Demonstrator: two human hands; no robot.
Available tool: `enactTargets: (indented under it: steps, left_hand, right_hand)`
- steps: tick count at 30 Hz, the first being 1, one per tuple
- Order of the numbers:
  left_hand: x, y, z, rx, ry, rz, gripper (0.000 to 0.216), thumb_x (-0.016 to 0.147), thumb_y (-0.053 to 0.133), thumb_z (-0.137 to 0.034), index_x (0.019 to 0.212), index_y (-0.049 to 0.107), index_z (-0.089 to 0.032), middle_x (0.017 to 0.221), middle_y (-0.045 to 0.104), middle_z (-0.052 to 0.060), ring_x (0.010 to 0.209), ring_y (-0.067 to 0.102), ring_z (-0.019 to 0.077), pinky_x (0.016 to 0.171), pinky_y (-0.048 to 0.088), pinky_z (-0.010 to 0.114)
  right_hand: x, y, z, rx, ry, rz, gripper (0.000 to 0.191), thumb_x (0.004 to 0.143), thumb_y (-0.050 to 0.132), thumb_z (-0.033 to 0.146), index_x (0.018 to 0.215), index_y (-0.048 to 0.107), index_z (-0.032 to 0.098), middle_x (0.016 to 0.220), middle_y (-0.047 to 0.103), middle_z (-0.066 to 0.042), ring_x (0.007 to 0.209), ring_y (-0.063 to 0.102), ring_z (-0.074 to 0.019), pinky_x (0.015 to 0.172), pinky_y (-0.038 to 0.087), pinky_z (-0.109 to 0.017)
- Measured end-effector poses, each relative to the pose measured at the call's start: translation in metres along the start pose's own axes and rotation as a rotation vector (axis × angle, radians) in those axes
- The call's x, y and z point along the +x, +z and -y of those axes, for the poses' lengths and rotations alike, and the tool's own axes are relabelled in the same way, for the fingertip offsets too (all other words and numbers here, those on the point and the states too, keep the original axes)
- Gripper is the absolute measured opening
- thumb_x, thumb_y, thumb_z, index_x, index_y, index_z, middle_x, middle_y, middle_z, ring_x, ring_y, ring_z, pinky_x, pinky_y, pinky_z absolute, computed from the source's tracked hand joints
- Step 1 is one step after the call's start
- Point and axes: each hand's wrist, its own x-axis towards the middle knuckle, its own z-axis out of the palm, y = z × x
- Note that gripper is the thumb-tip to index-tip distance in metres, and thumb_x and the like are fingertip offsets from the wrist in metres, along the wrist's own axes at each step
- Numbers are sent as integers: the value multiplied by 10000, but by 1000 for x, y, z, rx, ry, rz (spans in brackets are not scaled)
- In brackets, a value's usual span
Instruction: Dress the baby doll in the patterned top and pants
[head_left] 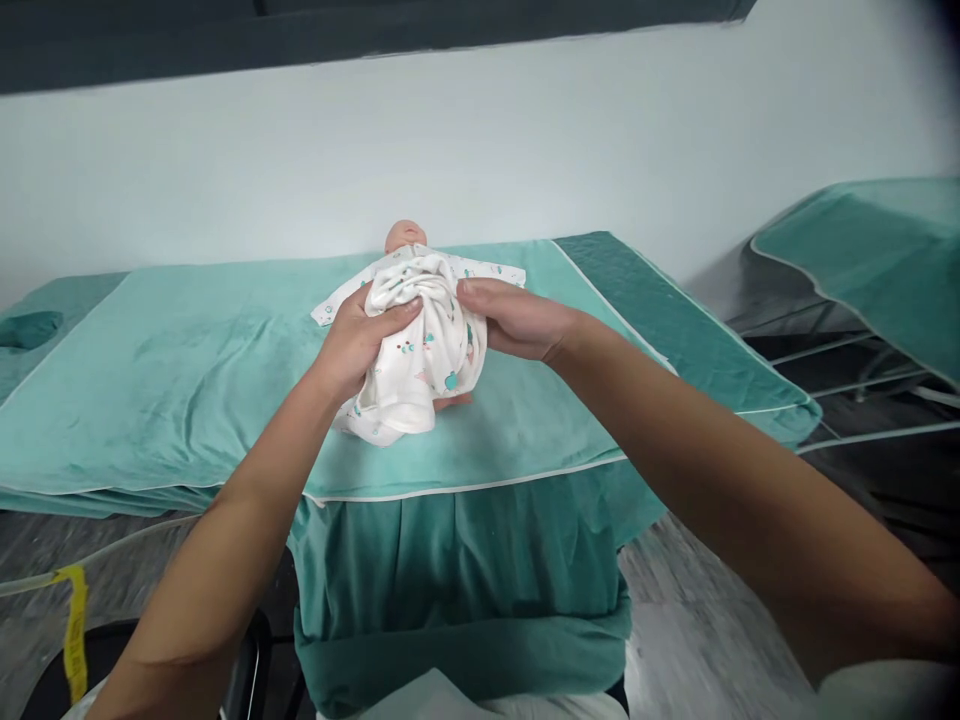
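A white cotton baby garment printed with small teal and pink figures (pixel 424 350) is bunched up over a pale plastic baby doll (pixel 406 236), which lies on its back near the middle of a bed covered by a mint-green plush blanket with white piping (pixel 187 370). Only the doll's bald head shows at the far end of the bundle, and a small pink foot peeks out at the near end. The left hand (pixel 360 335) is closed on the gathered fabric from the left, fingers curled into the folds; the right hand (pixel 514 318) presses on it from the right, fingers together and laid flat along the cloth, thumb hidden. One printed sleeve of the garment lies spread on the blanket to the far right of the doll's head. A darker teal quilted cover (pixel 645 300) runs along the right edge of the bed, and a dark teal skirt (pixel 457 570) hangs below the near edge. A second teal-covered bed (pixel 877 260) stands at the far right, a yellow tape strip (pixel 75 630) lies on the grey floor near left, and a white wall (pixel 480 150) rises behind.
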Motion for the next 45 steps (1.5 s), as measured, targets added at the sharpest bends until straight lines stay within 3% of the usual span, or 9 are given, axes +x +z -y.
enactTargets:
  steps: [5,11,14,19,23,28,31,40,45]
  left_hand:
    - [1,-2,0,148,3,-14,462,737,867,-457,1065,703,-176,975,770,41,946,743,253,811,598,340]
    - [-3,-10,2,65,-234,182,564,808,781,-605,1100,726,-125,933,787,110,886,753,279,769,605,366]
    - [-4,-10,1,-18,-269,262,581,746,866,-509,1147,720,-115,980,791,127,909,758,292,801,607,384]
    - [-2,2,20,17,-239,121,520,744,844,-356,1197,701,-143,1073,793,104,926,746,265,819,588,367]
    - [1,16,58,347,-207,68,251,780,705,-232,1014,721,-144,1037,792,79,924,717,237,807,548,322]
    - [8,34,93,1038,-201,266,194,894,533,-231,984,684,-149,1117,762,150,1066,702,287,860,508,345]
    - [9,41,100,1207,-253,353,240,915,507,-243,1058,663,-132,1138,747,205,1100,706,328,848,504,366]
    - [8,39,99,1181,-299,382,271,941,460,-245,1106,653,-150,1178,744,173,1108,707,293,868,503,342]
    - [8,33,92,888,-302,317,199,881,541,-267,996,668,-164,1116,756,106,1042,694,261,841,518,326]
  right_hand:
    - [-1,15,2,-91,129,36,423,753,866,540,933,741,178,783,763,-41,764,733,-212,703,619,-319]
    - [-3,23,1,13,52,-231,521,790,775,679,903,731,173,714,742,-67,691,712,-243,605,583,-341]
    - [-4,19,-1,40,42,-299,545,783,787,675,970,735,165,751,753,-71,686,710,-235,608,567,-330]
    - [-16,10,-28,30,142,-404,541,753,827,628,999,760,151,824,772,-84,711,699,-227,652,551,-329]
    - [-41,6,-74,-20,241,-536,449,739,828,517,996,774,153,899,779,-55,817,684,-216,749,528,-316]
    - [-72,7,-125,-210,351,-729,427,712,758,511,928,765,143,851,768,-45,817,647,-240,767,499,-345]
    - [-80,9,-144,-356,385,-801,392,714,724,518,864,748,157,854,772,-58,861,651,-284,764,484,-362]
    - [-71,14,-166,-309,303,-833,379,748,693,508,965,721,198,1030,787,-77,992,684,-316,864,525,-392]
    - [-65,10,-170,-186,135,-822,429,741,735,520,1035,708,209,1139,767,-91,1092,672,-307,979,520,-434]
